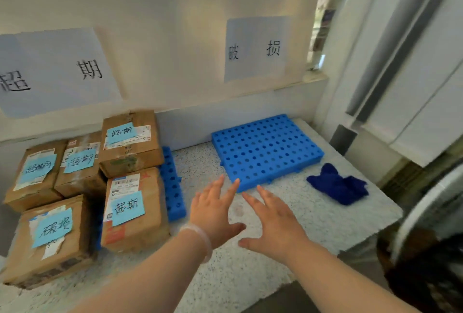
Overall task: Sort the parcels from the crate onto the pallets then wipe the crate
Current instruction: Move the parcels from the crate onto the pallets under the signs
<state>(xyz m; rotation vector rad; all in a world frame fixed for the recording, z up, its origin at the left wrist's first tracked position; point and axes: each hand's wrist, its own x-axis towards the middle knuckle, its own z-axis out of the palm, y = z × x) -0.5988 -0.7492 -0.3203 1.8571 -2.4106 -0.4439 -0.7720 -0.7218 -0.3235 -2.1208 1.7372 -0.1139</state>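
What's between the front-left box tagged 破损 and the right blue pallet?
A neighbouring box stands directly right of the 破损 box, then the left pallet edge. Beyond, the left hand and right hand hover open over the floor, holding nothing. The cloth lies right of the right pallet, off the path.

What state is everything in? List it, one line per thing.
Left pallet: nearly covered by parcels, only its right edge shows.
Right pallet: bare, lying flat.
Parcels: five, closed, each bearing a blue note, grouped at left.
Front-left parcel: closed, its note reads 破损.
Cloth: crumpled, lying beside the right pallet.
Left hand: open, holding nothing.
Right hand: open, holding nothing.
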